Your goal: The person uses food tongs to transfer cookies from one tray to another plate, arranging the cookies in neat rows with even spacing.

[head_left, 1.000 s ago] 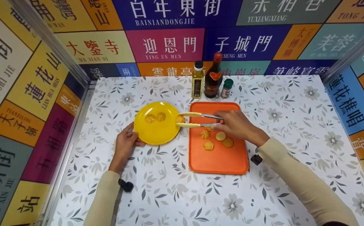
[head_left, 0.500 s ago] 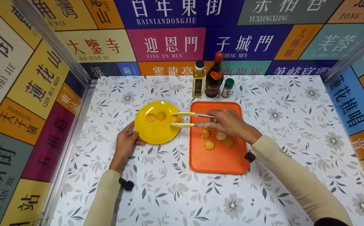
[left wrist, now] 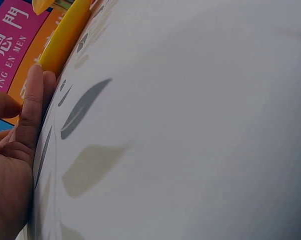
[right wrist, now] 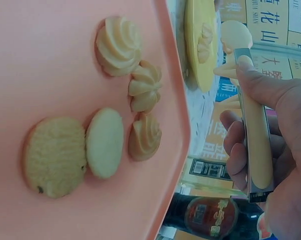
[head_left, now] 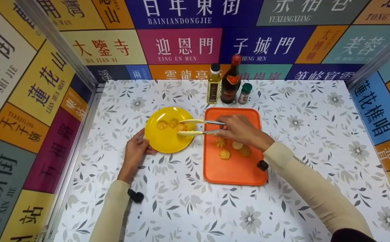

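1. Checking the hands first, I see the right hand (head_left: 240, 130) curled round the tongs (head_left: 198, 121), with their tips parted just enough to have a swirled cookie (head_left: 181, 127) between them.
2. The left hand (head_left: 136, 147) touches the plate (head_left: 171, 144) at its left, near rim. I cannot tell from my feeds whether its fingers close round that edge or only rest against it.
3. The swirled cookie is over the right half of the plate, just beside two more swirled cookies (head_left: 162, 124). I judge this gap to be what the coming move turns on.
4. From the right hand, the swirled cookie lies to the left; from the left hand, to the right and slightly away from the person. I read it as roughly round, with no clear long axis. The tongs run nearly left to right, from above the tray (head_left: 235, 171) across to the plate. Neither hand is plainly nearer, but the right one reaches it through the tongs.
5. I cannot make out whether the swirled cookie rests on the plate or hangs above it. The right hand covers part of the tray from overhead; my right wrist feed shows three swirled cookies (right wrist: 119, 46) and two flat round cookies (right wrist: 104, 143) there, and cuts off the dark bottle (right wrist: 210, 216). My left wrist feed is mostly desk (left wrist: 190, 125), with only a sliver of plate.
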The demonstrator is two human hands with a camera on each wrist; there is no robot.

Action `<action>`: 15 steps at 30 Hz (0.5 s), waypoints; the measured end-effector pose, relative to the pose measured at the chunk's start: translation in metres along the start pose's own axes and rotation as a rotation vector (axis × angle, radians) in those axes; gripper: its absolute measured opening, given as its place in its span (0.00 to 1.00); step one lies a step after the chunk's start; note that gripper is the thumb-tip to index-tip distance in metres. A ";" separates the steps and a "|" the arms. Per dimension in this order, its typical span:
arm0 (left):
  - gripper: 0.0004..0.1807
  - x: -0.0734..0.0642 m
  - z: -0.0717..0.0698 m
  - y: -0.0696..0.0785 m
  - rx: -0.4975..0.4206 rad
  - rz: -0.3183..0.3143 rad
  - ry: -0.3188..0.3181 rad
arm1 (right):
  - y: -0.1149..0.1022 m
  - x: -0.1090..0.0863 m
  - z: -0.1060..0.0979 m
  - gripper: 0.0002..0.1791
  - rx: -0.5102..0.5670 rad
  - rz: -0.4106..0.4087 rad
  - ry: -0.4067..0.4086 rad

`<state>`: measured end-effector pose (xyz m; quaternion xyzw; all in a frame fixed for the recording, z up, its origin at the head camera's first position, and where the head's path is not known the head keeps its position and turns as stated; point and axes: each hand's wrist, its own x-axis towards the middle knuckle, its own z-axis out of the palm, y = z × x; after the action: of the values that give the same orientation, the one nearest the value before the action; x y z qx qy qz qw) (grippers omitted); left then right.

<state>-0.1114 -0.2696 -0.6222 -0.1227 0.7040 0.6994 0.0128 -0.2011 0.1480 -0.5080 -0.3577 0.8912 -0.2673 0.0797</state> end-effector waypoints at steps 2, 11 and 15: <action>0.33 0.000 0.000 0.000 -0.003 -0.004 0.000 | -0.001 0.003 0.001 0.24 0.000 -0.008 -0.001; 0.33 0.000 0.001 -0.002 -0.020 0.054 0.002 | -0.008 0.014 0.006 0.19 -0.005 -0.011 -0.028; 0.33 0.000 0.002 -0.001 -0.010 0.043 0.013 | -0.011 0.018 0.009 0.19 0.013 -0.020 -0.029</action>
<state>-0.1115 -0.2677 -0.6235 -0.1122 0.7030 0.7023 -0.0077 -0.2045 0.1255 -0.5092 -0.3697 0.8847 -0.2686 0.0921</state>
